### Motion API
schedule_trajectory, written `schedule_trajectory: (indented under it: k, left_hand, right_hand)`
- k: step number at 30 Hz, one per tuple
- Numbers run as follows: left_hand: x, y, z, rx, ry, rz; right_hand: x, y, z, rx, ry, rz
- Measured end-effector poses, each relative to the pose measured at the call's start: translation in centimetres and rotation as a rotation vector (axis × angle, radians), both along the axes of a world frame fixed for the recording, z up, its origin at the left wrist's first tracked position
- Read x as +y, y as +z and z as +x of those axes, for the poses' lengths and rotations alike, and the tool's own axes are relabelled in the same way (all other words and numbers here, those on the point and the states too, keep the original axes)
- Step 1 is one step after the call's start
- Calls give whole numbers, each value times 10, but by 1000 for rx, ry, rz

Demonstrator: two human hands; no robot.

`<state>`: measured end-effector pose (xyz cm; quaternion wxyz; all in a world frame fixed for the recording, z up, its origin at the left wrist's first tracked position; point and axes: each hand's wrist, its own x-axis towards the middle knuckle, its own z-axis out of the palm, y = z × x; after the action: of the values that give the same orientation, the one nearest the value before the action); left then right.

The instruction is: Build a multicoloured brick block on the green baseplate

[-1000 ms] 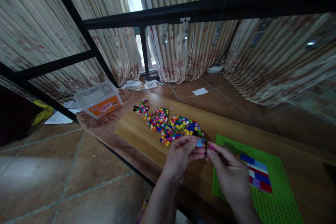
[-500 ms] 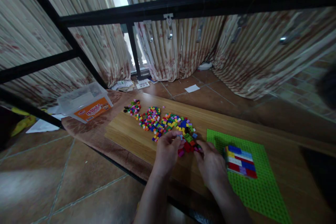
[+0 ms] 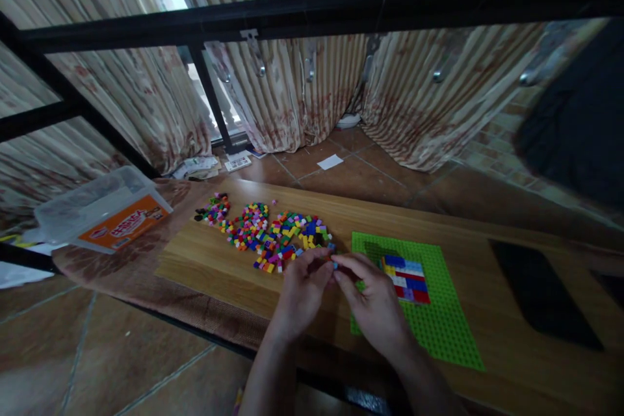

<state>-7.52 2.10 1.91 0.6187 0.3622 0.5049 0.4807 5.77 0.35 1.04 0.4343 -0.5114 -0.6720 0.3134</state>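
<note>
My left hand [image 3: 301,291] and my right hand [image 3: 374,302] meet fingertip to fingertip over the wooden board [image 3: 209,260], both pinched on a tiny blue brick [image 3: 335,265]. Just behind them lies a spread of several small coloured bricks [image 3: 273,234]. To the right is a green baseplate [image 3: 439,325] with a flat patch of blue, white and red bricks [image 3: 407,277] built on it.
A clear plastic tub with an orange label [image 3: 104,214] stands at the left on a brown cloth [image 3: 112,266]. A dark flat rectangle [image 3: 541,292] lies on the table at the right. Black metal bars [image 3: 312,10] cross overhead before the curtains.
The view has swung, so everything sits further left. My hands left the edge of the brick pile, lifted a little and came together near the baseplate's left edge.
</note>
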Motion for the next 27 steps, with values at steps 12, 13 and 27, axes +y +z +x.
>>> schedule_trajectory:
  k: [12,13,27]
  left_hand:
    - [-10,-12,34,184,-147,138]
    - [-13,-15,38,227,-164,148]
    - [-25,-29,73,390,-294,269]
  right_hand:
    - [1,3,107,55,-390,-121]
    - [1,2,117,39,-421,-139]
    - [4,-12,131,-66,-268,-149]
